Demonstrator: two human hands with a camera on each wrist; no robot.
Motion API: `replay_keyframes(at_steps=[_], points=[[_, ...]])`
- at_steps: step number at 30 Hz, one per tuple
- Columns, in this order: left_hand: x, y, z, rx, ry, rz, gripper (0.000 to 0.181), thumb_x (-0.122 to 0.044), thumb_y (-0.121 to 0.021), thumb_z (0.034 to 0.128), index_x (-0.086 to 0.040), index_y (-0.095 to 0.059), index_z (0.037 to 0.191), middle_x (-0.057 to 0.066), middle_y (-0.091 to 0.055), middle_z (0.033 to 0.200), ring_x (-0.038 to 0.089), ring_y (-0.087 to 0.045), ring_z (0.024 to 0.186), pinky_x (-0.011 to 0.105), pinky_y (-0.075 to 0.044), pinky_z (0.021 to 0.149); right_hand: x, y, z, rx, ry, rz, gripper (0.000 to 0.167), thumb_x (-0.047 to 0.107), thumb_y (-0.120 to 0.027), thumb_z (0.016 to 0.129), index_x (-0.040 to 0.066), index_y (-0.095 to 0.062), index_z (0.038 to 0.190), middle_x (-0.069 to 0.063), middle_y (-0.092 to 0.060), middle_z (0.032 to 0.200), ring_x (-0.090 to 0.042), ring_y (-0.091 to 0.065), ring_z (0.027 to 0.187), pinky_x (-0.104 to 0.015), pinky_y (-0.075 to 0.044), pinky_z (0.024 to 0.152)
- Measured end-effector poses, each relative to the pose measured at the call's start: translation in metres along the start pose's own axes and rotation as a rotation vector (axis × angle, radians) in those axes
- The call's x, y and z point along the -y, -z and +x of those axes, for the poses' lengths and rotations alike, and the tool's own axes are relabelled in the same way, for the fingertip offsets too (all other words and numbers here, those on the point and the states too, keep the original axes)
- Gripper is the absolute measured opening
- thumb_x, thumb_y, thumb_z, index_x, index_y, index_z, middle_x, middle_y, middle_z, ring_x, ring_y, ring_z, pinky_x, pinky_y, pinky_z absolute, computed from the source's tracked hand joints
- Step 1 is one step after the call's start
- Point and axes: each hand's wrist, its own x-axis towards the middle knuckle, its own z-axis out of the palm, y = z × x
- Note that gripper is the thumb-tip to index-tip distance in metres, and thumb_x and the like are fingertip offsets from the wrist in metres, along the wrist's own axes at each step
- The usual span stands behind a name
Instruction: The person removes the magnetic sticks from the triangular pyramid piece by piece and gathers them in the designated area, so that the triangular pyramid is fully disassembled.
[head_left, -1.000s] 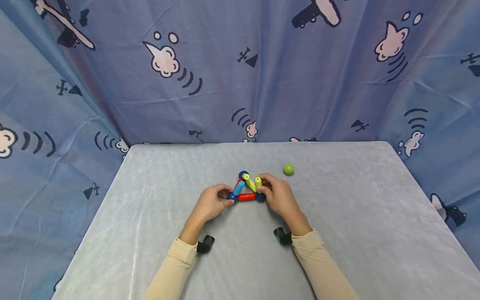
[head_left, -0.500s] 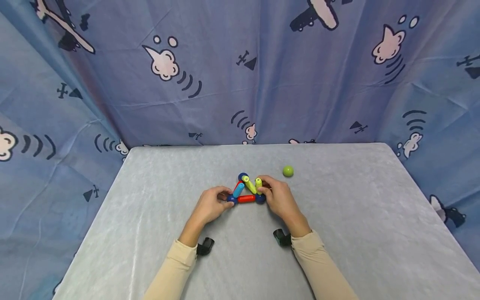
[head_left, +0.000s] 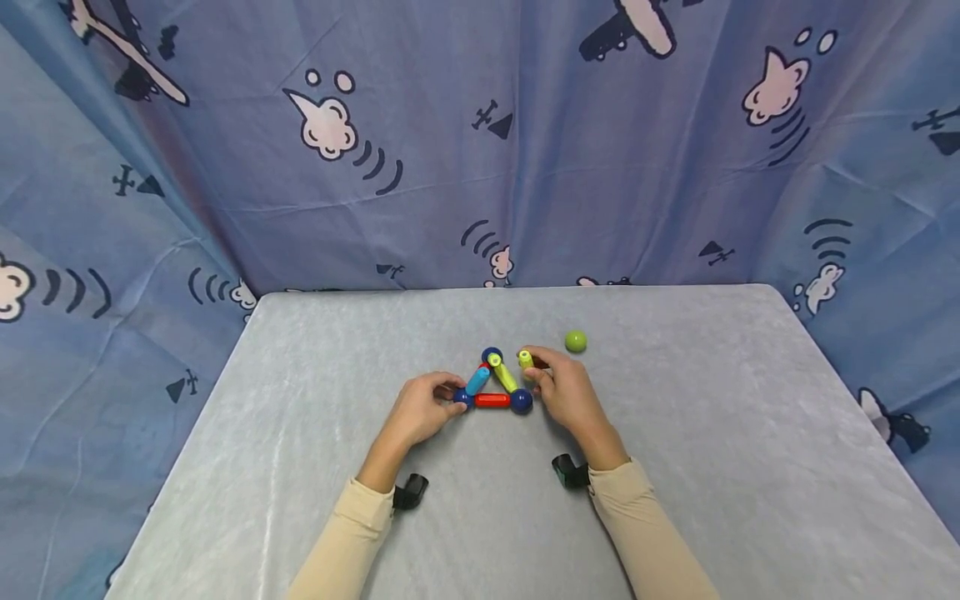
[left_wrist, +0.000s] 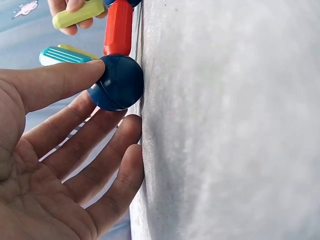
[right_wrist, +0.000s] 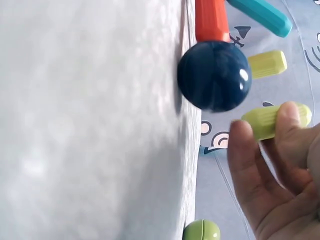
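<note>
My left hand pinches a dark blue ball between thumb and fingers at the frame's left corner. A red rod joins it to the right blue ball, which no hand touches. From the left ball a light blue rod slants upward. Another yellow-green rod slants between the back blue ball and the right one; its lower joint is unclear. My right hand pinches a yellow-green rod, held apart from the right ball. A second red rod is mostly hidden.
A green ball lies on the cloth-covered table, behind and right of my right hand. A patterned blue curtain hangs behind the table and along its sides. Each wrist wears a small black camera.
My right hand has moved slightly right, drawing the yellow-green rod away from the right blue ball. The back ball has shifted slightly right. My left hand keeps its hold in the same place.
</note>
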Motion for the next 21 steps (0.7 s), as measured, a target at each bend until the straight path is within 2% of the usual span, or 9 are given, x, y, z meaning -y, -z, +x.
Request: replay_keyframes(at_steps=[8,13,21], points=[[0.0009,0.0003,-0.0005,-0.007,-0.009,-0.003,0.026,-0.014,-0.081,0.0825,-0.014,-0.074,0.108,0.004,-0.074,0.104,0.019,-0.069,0.093,0.037,-0.056,0.081,0.0016,0.0027,0.0008,0.000,0.049,0.012,0.032,0.015,-0.069,0.093,0.009,-0.067,0.124,-0.012,-0.071,0.117,-0.027,-0.067,0.108,-0.045,-0.057,0.088],[0.0007,-0.0001,0.0011,0.000,-0.014,-0.015,0.026,-0.014,-0.081,0.0826,-0.014,-0.074,0.108,0.004,-0.074,0.105,0.018,-0.069,0.094,0.037,-0.056,0.083,0.0036,0.0054,0.0007,0.014,0.051,0.020,0.032,0.015,-0.067,0.095,0.010,-0.066,0.126,-0.011,-0.068,0.123,-0.027,-0.065,0.112,-0.045,-0.057,0.089],[0.0010,-0.0001,-0.0005,0.000,-0.010,-0.020,0.025,-0.013,-0.081,0.0822,-0.015,-0.074,0.106,0.004,-0.074,0.103,0.018,-0.068,0.092,0.036,-0.055,0.081,0.0081,0.0077,0.0021,0.073,0.081,0.047,0.037,0.007,-0.066,0.095,0.010,-0.062,0.131,-0.012,-0.066,0.126,-0.027,-0.063,0.115,-0.045,-0.055,0.092]])
